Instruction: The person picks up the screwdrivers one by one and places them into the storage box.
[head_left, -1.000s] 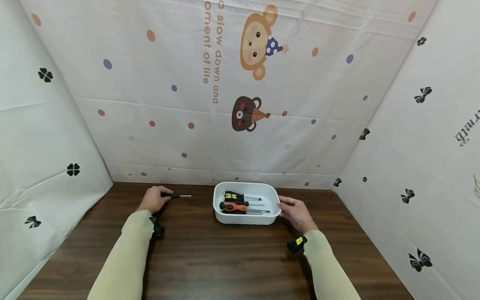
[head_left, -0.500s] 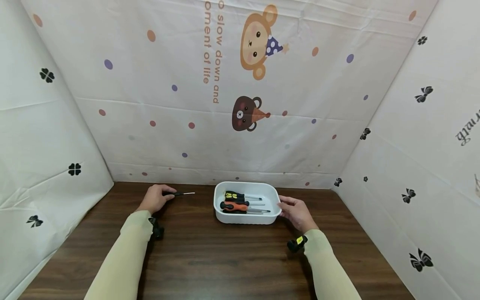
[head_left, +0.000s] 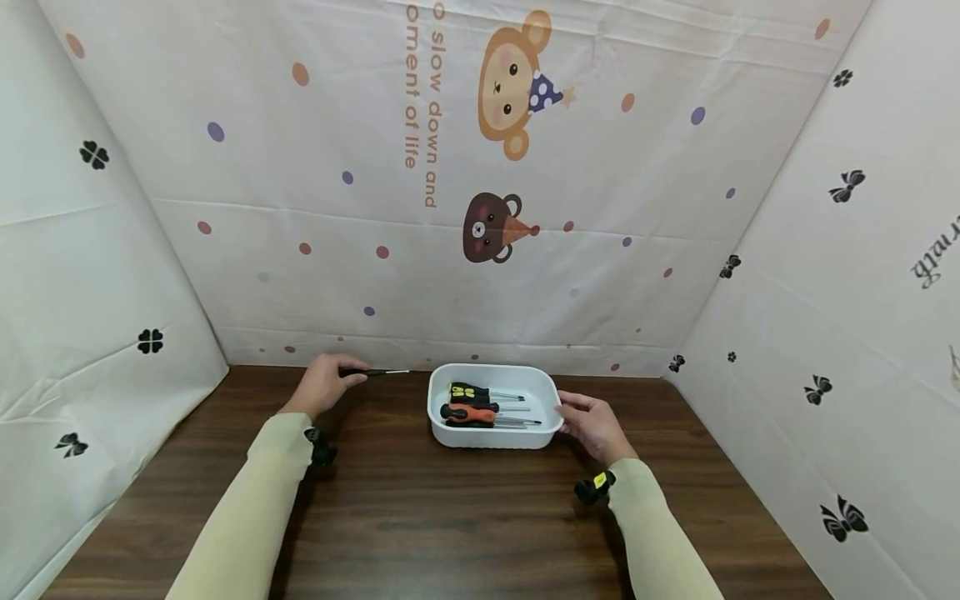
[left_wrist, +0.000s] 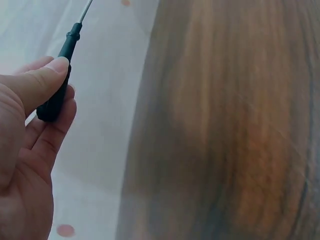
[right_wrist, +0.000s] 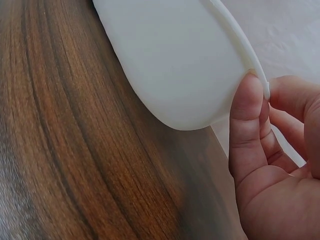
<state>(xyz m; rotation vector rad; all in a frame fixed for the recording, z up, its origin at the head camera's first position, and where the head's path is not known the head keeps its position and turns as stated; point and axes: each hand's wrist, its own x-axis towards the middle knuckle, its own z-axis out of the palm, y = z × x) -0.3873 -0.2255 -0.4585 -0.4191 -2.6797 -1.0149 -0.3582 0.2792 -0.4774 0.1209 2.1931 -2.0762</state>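
Observation:
My left hand [head_left: 324, 385] pinches a small screwdriver [left_wrist: 62, 82] by its dark handle, between thumb and fingers. Its thin metal shaft points right, toward the tray, in the head view. At the right end of a white plastic tray [head_left: 495, 438], my right hand [head_left: 594, 427] grips the rim, thumb against one side of the wall and fingers on the other. Inside the tray lie several screwdrivers, among them a black-and-yellow one [head_left: 468, 392] and an orange-and-black one [head_left: 467, 412], shafts pointing right.
The tray stands on a dark wooden table [head_left: 450, 517], near its back edge. Behind rises a white printed cloth [head_left: 315, 292], with more white cloth along the left and right sides.
My left hand has moved right and toward the back with the screwdriver, up off its earlier place. The right hand and the tray have stayed put.

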